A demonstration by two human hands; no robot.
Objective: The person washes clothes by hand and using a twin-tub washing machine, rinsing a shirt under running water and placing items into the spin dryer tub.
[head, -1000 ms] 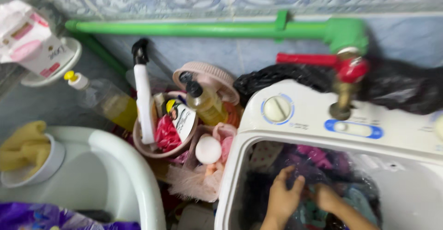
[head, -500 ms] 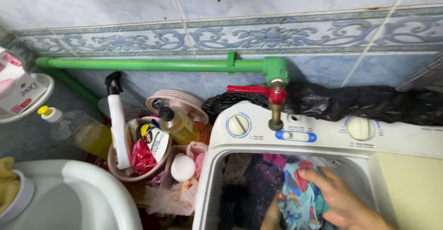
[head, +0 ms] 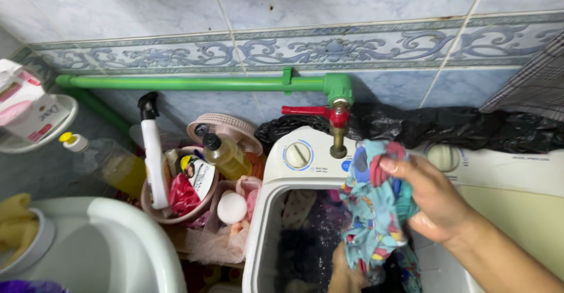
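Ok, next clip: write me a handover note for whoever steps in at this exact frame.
Right hand: gripping a blue patterned garment, lifted above the washing machine tub.
Left hand: low in the tub at the garment's bottom end; only partly in view, so its grip is unclear.
Things: dark clothes lie in the tub. A brass tap with a red handle sits over the machine's control panel.
Done: one garment raised out of the pile.
Left: the other clothes remain in the tub.

Colourful patterned teal garment (head: 376,211) hangs bunched over washer tub (head: 261,234).
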